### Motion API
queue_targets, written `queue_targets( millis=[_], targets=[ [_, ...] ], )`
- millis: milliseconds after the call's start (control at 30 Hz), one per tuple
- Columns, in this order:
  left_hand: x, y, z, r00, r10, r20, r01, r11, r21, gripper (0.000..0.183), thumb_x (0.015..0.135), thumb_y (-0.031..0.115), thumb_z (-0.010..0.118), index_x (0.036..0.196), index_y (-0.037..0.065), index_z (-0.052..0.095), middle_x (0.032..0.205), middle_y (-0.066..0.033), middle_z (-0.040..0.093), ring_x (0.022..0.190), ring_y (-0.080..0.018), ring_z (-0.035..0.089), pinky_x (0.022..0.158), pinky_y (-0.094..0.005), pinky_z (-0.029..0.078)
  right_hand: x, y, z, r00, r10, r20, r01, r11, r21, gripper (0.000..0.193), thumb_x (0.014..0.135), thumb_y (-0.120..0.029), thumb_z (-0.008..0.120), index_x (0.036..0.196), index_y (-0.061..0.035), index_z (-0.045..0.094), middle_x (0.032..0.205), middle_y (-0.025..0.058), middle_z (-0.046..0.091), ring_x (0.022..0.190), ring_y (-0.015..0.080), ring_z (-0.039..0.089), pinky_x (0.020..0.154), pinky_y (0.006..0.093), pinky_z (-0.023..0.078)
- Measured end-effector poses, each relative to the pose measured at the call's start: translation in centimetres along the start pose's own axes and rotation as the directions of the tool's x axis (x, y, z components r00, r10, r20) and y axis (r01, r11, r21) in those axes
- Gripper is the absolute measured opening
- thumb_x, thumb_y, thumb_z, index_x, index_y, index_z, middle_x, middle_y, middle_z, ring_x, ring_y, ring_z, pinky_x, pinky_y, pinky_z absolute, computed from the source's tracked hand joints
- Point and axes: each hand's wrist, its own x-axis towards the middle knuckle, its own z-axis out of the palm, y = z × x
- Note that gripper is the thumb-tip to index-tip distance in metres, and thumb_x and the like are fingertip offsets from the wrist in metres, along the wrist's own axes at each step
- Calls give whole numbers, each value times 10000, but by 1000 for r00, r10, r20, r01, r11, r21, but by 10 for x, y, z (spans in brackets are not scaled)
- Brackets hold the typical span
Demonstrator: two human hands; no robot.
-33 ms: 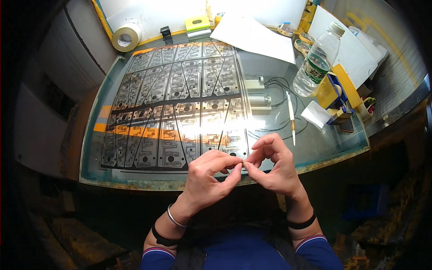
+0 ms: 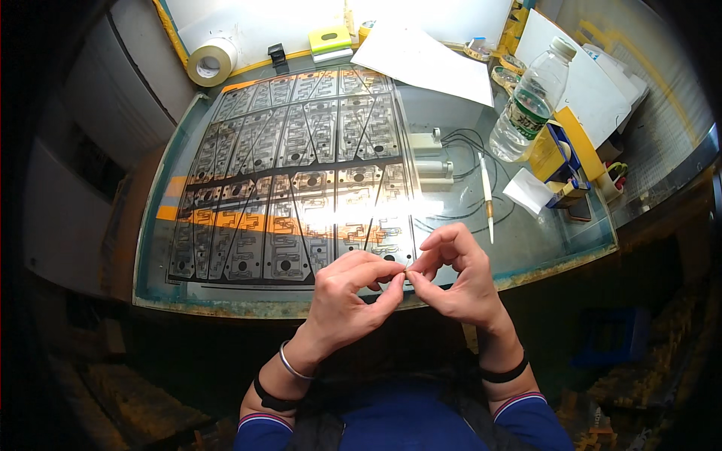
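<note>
My left hand [image 2: 353, 293] and my right hand [image 2: 459, 278] meet above the near edge of the glass-topped table. Thumb and forefinger of each are pinched together, and the fingertips of the two hands almost touch. Between them sits something tiny and thin, too small to name. Just beyond and to the left of my hands lies a large clear film sheet [image 2: 316, 161] printed with dark circuit-like patterns. Bright lamp glare covers part of it.
Right of the film lie a white pen-like knife [image 2: 486, 188], black cables [image 2: 462, 143] and pale lamp fittings [image 2: 432, 171]. Farther right stand a water bottle [image 2: 530, 105] and a blue-yellow tape dispenser [image 2: 564, 161]. White paper [image 2: 425, 64] and a tape roll [image 2: 212, 63] sit at the back.
</note>
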Motion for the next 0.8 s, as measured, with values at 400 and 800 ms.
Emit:
queue_targets(
  millis=[400, 800],
  targets=[
    [0, 2, 0, 1000, -22, 9, 22, 999, 31, 70, 721, 54, 721, 780, 27, 695, 713, -64, 658, 589, -144, 597, 478, -247, 462, 0, -2, 0, 998, -42, 52, 43, 999, -33, 330, 757, 6, 710, 1012, -10, 502, 765, 72, 660, 680, 110, 646, 611, 237, 532],
    [-1, 0, -1, 1000, -26, 9, 26, 999, 46, 59, 715, 45, 714, 766, 25, 693, 702, -74, 658, 579, -150, 598, 451, -253, 454, 0, -1, 0, 997, -57, 55, 58, 998, -20, 316, 748, 19, 708, 971, -8, 487, 773, 74, 648, 691, 110, 643, 611, 236, 536]
  ],
)
